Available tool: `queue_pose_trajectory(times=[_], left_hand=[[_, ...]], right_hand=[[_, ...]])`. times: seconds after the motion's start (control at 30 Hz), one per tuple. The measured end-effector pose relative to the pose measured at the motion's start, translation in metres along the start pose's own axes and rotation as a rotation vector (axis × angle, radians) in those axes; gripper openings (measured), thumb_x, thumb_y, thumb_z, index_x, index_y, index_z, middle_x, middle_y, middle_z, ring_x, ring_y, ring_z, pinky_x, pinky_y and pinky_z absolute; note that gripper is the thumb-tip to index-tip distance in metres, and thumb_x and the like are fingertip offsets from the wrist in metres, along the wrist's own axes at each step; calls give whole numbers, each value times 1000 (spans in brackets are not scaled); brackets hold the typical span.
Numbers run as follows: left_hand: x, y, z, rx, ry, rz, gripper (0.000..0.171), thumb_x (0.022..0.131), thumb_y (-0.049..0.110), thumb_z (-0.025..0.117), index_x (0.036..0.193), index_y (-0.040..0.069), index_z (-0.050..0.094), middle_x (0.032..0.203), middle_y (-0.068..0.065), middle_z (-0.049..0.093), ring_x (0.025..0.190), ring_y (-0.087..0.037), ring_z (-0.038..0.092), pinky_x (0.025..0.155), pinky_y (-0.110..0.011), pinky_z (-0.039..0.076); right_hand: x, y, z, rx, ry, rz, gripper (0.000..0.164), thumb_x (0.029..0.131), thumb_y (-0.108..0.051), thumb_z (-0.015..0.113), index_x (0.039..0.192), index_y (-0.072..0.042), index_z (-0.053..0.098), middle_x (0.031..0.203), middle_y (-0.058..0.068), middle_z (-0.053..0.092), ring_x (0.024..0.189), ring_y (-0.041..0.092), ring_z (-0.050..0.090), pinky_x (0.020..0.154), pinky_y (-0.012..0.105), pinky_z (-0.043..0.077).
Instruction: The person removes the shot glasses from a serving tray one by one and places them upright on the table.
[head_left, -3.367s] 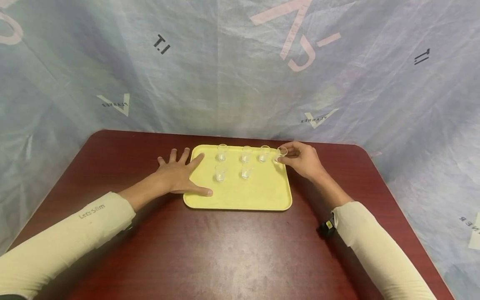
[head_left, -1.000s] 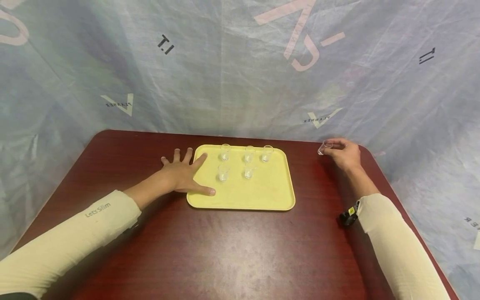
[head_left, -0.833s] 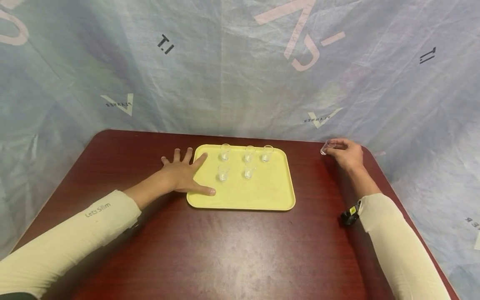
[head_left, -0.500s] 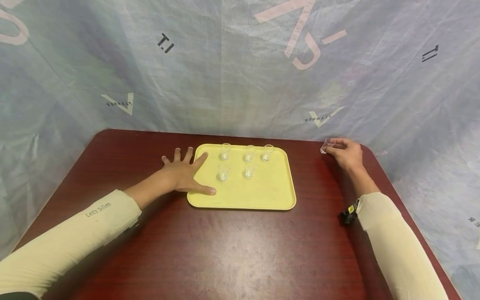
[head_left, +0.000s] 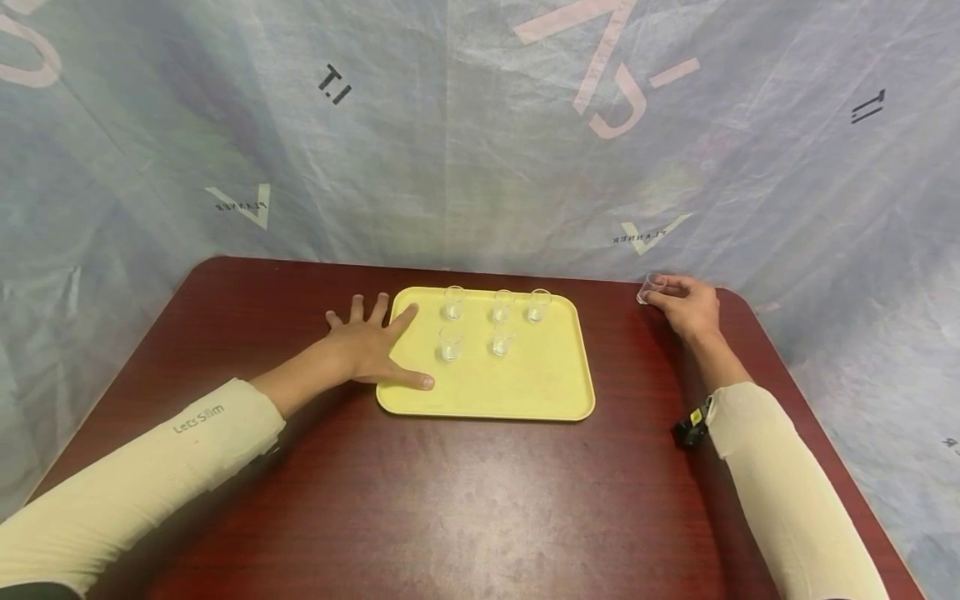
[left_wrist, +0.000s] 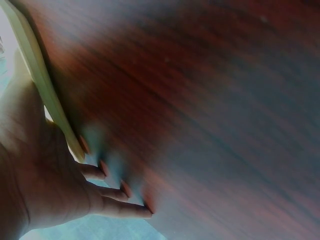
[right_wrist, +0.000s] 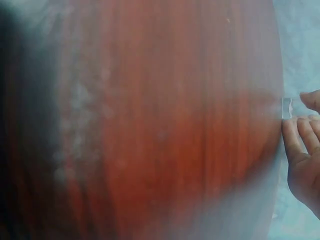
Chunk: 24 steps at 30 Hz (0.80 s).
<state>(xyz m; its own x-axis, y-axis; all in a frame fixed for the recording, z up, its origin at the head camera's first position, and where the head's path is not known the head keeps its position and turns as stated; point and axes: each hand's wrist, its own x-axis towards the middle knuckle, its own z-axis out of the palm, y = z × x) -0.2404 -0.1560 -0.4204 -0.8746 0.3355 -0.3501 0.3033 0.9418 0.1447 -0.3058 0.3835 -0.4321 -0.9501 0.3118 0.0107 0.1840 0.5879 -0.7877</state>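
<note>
My left hand (head_left: 363, 350) lies spread over the left edge of a yellow tray (head_left: 525, 387), thumb and index finger on the tray, the other fingers on the table. Small clear shot glasses stand upright on the tray: three along the back, two in front, such as the front left one (head_left: 450, 345). Far right of the tray, my right hand (head_left: 688, 308) pinches another clear shot glass (head_left: 645, 289) between thumb and fingers, near the table's back edge. The right wrist view shows this glass (right_wrist: 287, 108) at the fingertips, its base toward the table.
The dark red wooden table (head_left: 480, 500) extends around the tray and toward the front. Right behind its back edge hangs a grey printed sheet (head_left: 450, 167), which also closes off both sides.
My right hand has carried a shot glass from the tray's back right corner to the table's back right, lately shifting slightly left. My left hand keeps its place on the tray.
</note>
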Motion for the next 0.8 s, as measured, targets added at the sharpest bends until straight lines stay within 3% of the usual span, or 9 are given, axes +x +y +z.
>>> queue_pose_trajectory(times=[0.3,0.5,0.8], left_hand=[[-1,-1,0,-6,4,2,144,77,108,59,184,31,0,187,-34,-5,166,-74,-1,118,-101,11],[-1,0,0,-7,8,7,145,77,109,59,184,31,0,187,-34,-4,166,-74,-1,117,-101,11],[-1,0,1,-6,17,9,144,78,108,59,184,31,1,187,-35,-3,166,-75,0,117,-101,11]], right_hand=[[-2,2,-2,14,-2,48,62,94,-38,93,145,-8,73,78,-41,62,88,-13,63,77,9,52],[-6,7,-9,11,14,37,62,94,-38,92,144,-5,73,71,-47,61,81,-20,63,73,6,51],[-13,5,-15,-5,-2,10,62,95,-40,92,143,-4,74,75,-48,62,82,-18,63,72,6,52]])
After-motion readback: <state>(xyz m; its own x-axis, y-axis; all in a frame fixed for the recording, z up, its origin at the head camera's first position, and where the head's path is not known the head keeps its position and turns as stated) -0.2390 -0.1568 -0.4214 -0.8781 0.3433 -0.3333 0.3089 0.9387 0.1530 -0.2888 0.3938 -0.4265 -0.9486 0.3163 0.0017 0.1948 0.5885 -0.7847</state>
